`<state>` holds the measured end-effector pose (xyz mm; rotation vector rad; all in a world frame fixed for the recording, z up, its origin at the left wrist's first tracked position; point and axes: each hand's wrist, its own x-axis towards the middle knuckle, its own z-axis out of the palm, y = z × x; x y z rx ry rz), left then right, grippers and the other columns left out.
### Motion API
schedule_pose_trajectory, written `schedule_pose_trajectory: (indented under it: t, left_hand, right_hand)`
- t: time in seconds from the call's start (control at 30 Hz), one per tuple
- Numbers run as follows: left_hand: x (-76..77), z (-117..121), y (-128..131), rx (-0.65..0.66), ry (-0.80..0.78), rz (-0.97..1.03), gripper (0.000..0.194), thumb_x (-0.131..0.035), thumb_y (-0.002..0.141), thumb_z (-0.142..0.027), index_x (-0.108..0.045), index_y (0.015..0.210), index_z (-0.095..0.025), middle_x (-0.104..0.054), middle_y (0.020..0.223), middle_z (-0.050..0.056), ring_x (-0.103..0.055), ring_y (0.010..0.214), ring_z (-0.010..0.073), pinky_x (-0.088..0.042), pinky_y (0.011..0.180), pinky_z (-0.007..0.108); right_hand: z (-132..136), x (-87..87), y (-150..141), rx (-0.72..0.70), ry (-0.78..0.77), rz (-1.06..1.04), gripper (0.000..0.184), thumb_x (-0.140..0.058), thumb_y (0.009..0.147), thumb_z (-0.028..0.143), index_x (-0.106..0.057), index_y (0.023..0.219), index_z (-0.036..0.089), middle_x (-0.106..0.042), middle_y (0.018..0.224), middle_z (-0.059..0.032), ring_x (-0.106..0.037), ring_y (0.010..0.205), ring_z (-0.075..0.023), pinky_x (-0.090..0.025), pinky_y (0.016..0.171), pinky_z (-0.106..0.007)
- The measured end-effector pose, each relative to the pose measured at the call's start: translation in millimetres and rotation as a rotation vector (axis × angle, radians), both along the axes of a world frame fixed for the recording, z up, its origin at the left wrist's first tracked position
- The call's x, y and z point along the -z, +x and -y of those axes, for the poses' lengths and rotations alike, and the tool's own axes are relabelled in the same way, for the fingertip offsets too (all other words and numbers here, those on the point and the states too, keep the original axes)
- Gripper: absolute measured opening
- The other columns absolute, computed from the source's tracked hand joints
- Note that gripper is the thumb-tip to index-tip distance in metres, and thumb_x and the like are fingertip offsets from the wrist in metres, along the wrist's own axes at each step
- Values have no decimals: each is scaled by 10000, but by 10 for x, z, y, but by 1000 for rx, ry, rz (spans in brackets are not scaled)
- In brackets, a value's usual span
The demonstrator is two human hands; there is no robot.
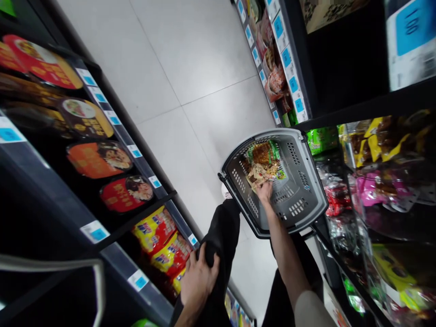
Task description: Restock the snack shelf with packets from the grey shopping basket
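The right hand (pixel 265 191) reaches down into a grey basket (pixel 308 200), its fingers on the near edge of a beige packet (pixel 256 176); whether they are clamped on it, I cannot tell. The packet lies just beyond the fingertips, inside the basket. Past it is a brown-and-green packet (pixel 263 152); just beside it is a small yellow-green packet (pixel 281 174). Their print is too small to read. The left hand (pixel 199 278), fingers spread apart, rests on a dark trouser leg (pixel 223 234), outside the basket. Beyond that hand, red-and-yellow packets (pixel 172 252) carry blurred blue lettering. Well apart from the right hand, at upper right, a blue-and-white price label (pixel 411 27) appears to read "1.00".
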<state>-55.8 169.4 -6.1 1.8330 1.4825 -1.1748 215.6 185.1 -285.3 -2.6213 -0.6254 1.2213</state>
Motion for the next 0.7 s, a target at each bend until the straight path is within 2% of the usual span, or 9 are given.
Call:
schedule_pose_trajectory:
  t: [0.13,0.27,0.37,0.47,0.53,0.6,0.63,0.67,0.7]
  left_hand:
    - [-53,100,131,10,21,-6,457,-436,961,-335,-644,1348,-211,-545,1431,165,-557,1220,361,-496,966,453]
    - [-104,234,327,-68,135,-77,594,-340,1001,-461,-530,1451,-123,-596,1247,208,-613,1082,362,-522,818,421]
    - [-151,388,442,-113,170,-52,636,-318,998,-488,-489,1476,-104,-590,1224,225,-623,1047,372,-519,793,437]
    - [-281,639,540,-181,179,18,636,-356,968,-412,-466,1489,-64,-578,1276,270,-593,1138,419,-497,887,534]
    - [-466,826,669,-212,161,218,578,-445,891,-295,-564,1396,-40,-519,1412,307,-445,1372,455,-392,1060,604]
    - [-751,964,893,-346,12,502,456,-556,779,-234,-701,1193,-108,-533,1444,276,-334,1479,463,-280,1155,634]
    - [-931,995,1036,-465,-100,608,373,-628,724,-223,-739,1071,-140,-580,1385,267,-353,1464,490,-262,1155,656]
    - [-1136,997,1195,-504,-117,675,272,-682,697,-235,-752,952,-175,-653,1255,246,-470,1366,518,-325,1096,682]
    - [-1360,971,1360,-516,-109,744,190,-721,702,-261,-746,885,-216,-696,1128,199,-587,1231,507,-410,1006,679]
  right_hand:
    - [600,-493,9,133,-11,-62,120,-711,808,258,-769,831,156,-763,965,-174,-692,1011,-310,-505,955,-401]
    - [1096,-1118,126,283,19,-152,119,-697,799,280,-751,796,173,-787,883,-136,-746,886,-287,-554,889,-383]
    - [1341,-1824,112,387,80,-215,164,-639,825,288,-742,859,164,-798,936,-130,-765,878,-256,-584,836,-339]
    - [1510,-2737,38,429,177,-243,214,-652,805,322,-733,894,145,-796,989,-151,-769,907,-267,-597,810,-337]
    - [1634,-3367,9,428,278,-298,259,-697,776,375,-727,880,139,-797,958,-148,-771,887,-282,-604,787,-347]
    - [1768,-3929,41,497,431,-537,356,-768,745,433,-732,941,138,-795,959,-133,-769,883,-293,-597,802,-366]
    - [1823,-4171,88,486,481,-607,401,-799,728,461,-735,962,142,-791,954,-124,-767,862,-295,-594,799,-376]
    - [1857,-4388,158,466,536,-636,442,-822,712,489,-739,980,148,-788,957,-117,-764,851,-296,-591,800,-387]
    - [1865,-4586,248,438,581,-648,482,-848,681,520,-746,976,152,-785,942,-114,-761,826,-300,-591,795,-399]
